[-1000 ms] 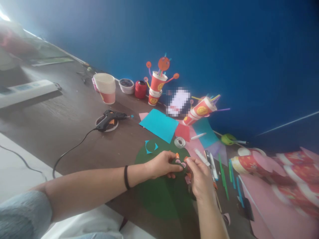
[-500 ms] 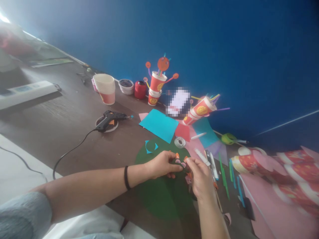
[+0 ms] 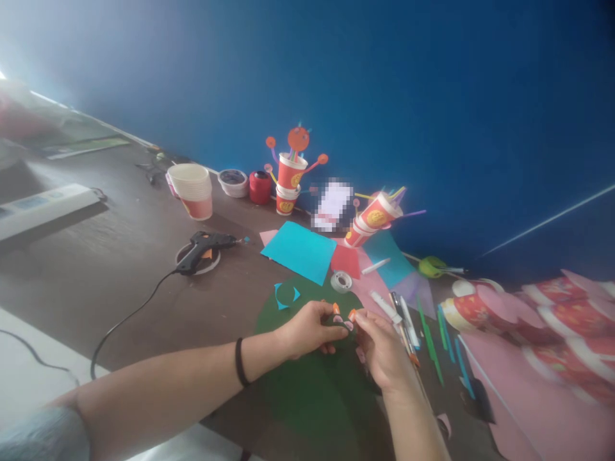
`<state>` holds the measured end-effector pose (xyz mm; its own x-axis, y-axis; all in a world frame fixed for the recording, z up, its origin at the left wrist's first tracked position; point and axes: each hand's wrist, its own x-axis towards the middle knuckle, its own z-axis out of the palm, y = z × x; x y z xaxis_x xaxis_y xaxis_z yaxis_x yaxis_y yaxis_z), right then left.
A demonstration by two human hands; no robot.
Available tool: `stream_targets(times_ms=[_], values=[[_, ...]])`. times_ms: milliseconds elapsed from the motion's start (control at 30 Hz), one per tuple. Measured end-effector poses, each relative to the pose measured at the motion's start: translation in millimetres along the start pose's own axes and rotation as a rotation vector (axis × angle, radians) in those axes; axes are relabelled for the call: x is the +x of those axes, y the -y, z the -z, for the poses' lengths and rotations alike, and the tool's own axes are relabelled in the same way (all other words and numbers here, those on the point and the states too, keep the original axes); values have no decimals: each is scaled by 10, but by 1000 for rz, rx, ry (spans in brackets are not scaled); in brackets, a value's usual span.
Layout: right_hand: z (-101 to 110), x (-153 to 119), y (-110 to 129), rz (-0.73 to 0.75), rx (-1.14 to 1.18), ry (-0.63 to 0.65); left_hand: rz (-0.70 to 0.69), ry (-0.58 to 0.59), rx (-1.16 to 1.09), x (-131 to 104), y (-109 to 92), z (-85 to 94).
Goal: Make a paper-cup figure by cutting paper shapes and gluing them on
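A small dark paper piece [image 3: 342, 318] is still pinched between the left hand [image 3: 307, 330] and right hand [image 3: 382, 349]; only the view has shifted, so the fiddling over the green sheet [image 3: 307, 390] continues.

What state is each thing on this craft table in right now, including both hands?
left hand: pinching a small dark paper piece with pink bits
right hand: pinching the same piece from the other side
small dark paper piece: held above the green paper
green paper: flat on the table
glue gun: lying down, corded
tape roll: lying flat
paper cup stack: upright
cup craft: tipped sideways
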<state>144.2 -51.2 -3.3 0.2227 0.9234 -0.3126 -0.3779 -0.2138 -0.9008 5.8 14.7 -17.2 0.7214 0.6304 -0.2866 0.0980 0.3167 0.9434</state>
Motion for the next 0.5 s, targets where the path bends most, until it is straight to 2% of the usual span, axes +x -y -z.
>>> stream_targets(times_ms=[100, 267, 500], values=[[-27, -14, 27, -40, 57, 44, -17, -4, 35, -3, 15, 5], [-25, -36, 37, -60, 39, 37, -26, -6, 41, -10, 13, 7], [-25, -45, 49, 32, -115, 19, -17, -48, 24, -3, 9, 22]])
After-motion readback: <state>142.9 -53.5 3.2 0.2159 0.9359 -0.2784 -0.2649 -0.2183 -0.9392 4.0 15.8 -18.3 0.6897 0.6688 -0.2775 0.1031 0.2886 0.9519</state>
